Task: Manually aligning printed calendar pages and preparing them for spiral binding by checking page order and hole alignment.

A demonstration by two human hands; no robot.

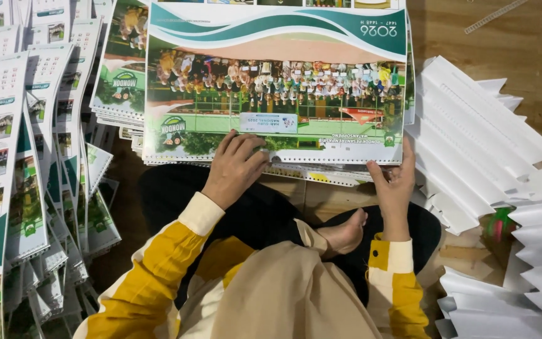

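A wooden floor (522, 37) carries everything; at the left lie long fanned rows of printed calendar sheets (26, 157); at the right are heaps of plain white card pieces with toothed edges (484, 144); in the middle, before the crossed legs, rests a stack of glossy calendar sheets with a green wave and a group photograph (277, 81); the left hand (233, 168) lies with fingers bent on its near edge; the right hand (395, 182) pinches its near right corner, thumb on top.

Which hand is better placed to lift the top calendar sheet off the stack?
Probably the right hand: it already grips the top calendar sheet at its near right corner, while the left hand rests flat on it.
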